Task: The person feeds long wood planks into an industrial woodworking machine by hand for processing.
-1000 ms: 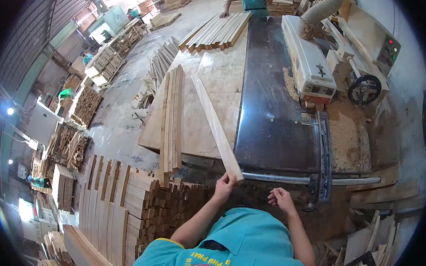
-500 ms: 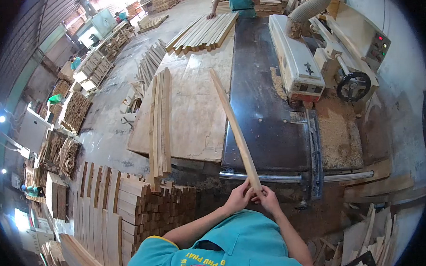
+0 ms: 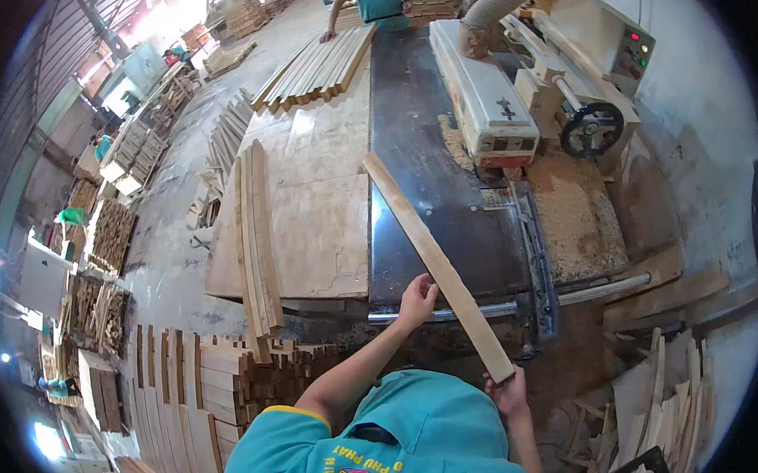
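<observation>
A long wooden plank (image 3: 438,272) slants over the dark metal machine table (image 3: 405,151), its far end over the tabletop and its near end by my body. My right hand (image 3: 508,393) grips that near end, fingers wrapped under it. Just left of the plank's middle is my left hand (image 3: 417,302), off the wood, with loosely curled fingers and nothing in them. A few narrow strips of wood (image 3: 257,242) lie together on the plywood top (image 3: 319,231) to the left, jutting past its front edge.
A saw-like machine (image 3: 487,96) with a handwheel (image 3: 592,129) and hose stands right of the table. A metal rail (image 3: 584,292) crosses its front. Stacked wood (image 3: 225,387) is at lower left, offcuts (image 3: 665,401) at lower right. Across the table, a co-worker (image 3: 377,0) touches laid-out strips (image 3: 317,66).
My left hand has left the plank's near end and moved forward. My right hand has drawn that end right and toward me, turning its broad face up. The view has shifted.
</observation>
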Motion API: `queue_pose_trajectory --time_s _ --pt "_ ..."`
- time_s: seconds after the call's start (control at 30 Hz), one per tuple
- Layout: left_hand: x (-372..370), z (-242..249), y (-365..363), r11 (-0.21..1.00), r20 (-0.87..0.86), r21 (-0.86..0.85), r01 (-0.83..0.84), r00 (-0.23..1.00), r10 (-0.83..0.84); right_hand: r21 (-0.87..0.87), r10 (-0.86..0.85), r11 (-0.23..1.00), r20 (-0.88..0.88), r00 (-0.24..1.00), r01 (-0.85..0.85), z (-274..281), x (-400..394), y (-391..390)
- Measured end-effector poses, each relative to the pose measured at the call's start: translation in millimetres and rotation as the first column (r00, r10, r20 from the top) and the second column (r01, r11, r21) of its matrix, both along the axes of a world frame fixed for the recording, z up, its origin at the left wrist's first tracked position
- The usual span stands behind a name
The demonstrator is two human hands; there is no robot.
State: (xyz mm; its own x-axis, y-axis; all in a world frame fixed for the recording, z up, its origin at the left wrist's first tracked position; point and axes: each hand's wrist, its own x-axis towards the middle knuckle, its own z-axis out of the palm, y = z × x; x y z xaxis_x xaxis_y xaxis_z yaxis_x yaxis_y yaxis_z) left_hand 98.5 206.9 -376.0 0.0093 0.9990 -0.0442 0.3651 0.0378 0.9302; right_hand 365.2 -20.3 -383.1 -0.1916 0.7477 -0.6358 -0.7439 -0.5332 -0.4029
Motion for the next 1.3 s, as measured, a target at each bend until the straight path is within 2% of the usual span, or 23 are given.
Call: queue_pose_trajectory --time_s 0.07,0.1,0.13,0.17,0.23,0.27,0.33,0.4,0.47,0.5,0.57,0.7,0.77,0.8,0.87,0.93,1.0,1.07,1.1,1.17,1.2,1.27,1.3 --pt "17 -14 8 0.995 -0.083 -0.087 0.055 0.995 -0.063 0.008 -0.015 1.000 0.068 0.998 0.014 -12 26 -38" --pt "29 -17 5 0.993 -0.079 -0.091 0.074 0.994 -0.082 -0.067 0.016 0.998 0.052 0.999 -0.013 -18 40 -60" --pt "41 -21 -2 0.984 -0.145 -0.055 0.172 0.973 -0.178 -0.141 0.044 0.989 0.032 0.999 -0.039 -23 50 -80" --pt "52 -24 -8 0.962 -0.213 -0.024 0.271 0.939 -0.270 -0.145 0.022 0.989 0.036 0.999 -0.017 -27 53 -99" --pt "72 -20 -31 0.936 -0.170 -0.015 0.352 0.922 -0.349 -0.134 -0.184 0.969 0.162 0.970 0.206 -34 57 -134" --pt "80 -17 -41 0.912 -0.132 0.000 0.410 0.904 -0.406 -0.136 -0.210 0.963 0.164 0.964 0.233 -36 59 -150" --pt "104 -20 -49 0.860 -0.117 -0.024 0.510 0.853 -0.509 -0.246 -0.297 0.898 0.273 0.915 0.365 -34 60 -188" --pt "123 -14 -53 0.858 -0.024 0.030 0.513 0.858 -0.513 -0.184 -0.320 0.915 0.207 0.924 0.359 -30 63 -211" --pt "137 -7 -52 0.832 -0.011 0.070 0.551 0.834 -0.552 -0.102 -0.281 0.937 0.342 0.897 0.333 -32 58 -224" --pt "144 -5 -49 0.814 -0.023 0.030 0.580 0.814 -0.580 -0.100 -0.300 0.931 0.342 0.890 0.352 -31 57 -226" --pt "156 -3 -46 0.783 -0.034 -0.009 0.622 0.782 -0.622 -0.126 -0.222 0.945 0.428 0.876 0.301 -29 54 -227" --pt "185 -29 -43 0.802 -0.148 0.066 0.594 0.801 -0.581 -0.103 -0.204 0.949 0.519 0.830 0.297 -48 54 -235" --pt "194 -31 -42 0.816 -0.181 0.095 0.570 0.816 -0.549 -0.122 -0.307 0.889 0.554 0.774 0.440 -44 52 -226" --pt "196 -29 -42 0.822 -0.198 0.082 0.564 0.817 -0.541 -0.122 -0.312 0.886 0.555 0.771 0.447 -44 51 -224" --pt "201 -25 -35 0.825 -0.214 0.070 0.560 0.817 -0.536 -0.081 -0.288 0.912 0.572 0.768 0.402 -43 51 -217" --pt "203 -32 -22 0.825 -0.365 0.151 0.545 0.806 -0.466 -0.089 -0.253 0.921 0.603 0.757 0.379 -37 47 -200" --pt "206 -34 -6 0.832 -0.378 0.176 0.526 0.817 -0.436 -0.100 -0.211 0.931 0.634 0.744 0.350 -35 50 -186" --pt "208 -26 12 0.851 -0.456 0.109 0.514 0.786 -0.417 -0.107 -0.066 0.973 0.720 0.691 0.204 -45 54 -166" --pt "208 -24 22 0.858 -0.460 0.066 0.509 0.779 -0.426 -0.105 -0.063 0.974 0.721 0.690 0.199 -57 56 -157" --pt "209 -30 45 0.864 -0.463 0.100 0.493 0.792 -0.398 0.074 -0.115 0.993 0.814 0.569 0.094 -82 58 -145" --pt "209 -34 56 0.866 -0.465 0.131 0.482 0.802 -0.375 0.074 -0.112 0.993 0.814 0.570 0.089 -81 57 -132" --pt "207 -35 81 0.864 -0.485 0.162 0.476 0.801 -0.351 0.150 -0.320 0.946 0.558 0.765 0.286 -76 47 -97" --pt "205 -33 93 0.861 -0.467 0.150 0.486 0.803 -0.371 0.102 -0.297 0.950 0.593 0.748 0.296 -77 45 -85"
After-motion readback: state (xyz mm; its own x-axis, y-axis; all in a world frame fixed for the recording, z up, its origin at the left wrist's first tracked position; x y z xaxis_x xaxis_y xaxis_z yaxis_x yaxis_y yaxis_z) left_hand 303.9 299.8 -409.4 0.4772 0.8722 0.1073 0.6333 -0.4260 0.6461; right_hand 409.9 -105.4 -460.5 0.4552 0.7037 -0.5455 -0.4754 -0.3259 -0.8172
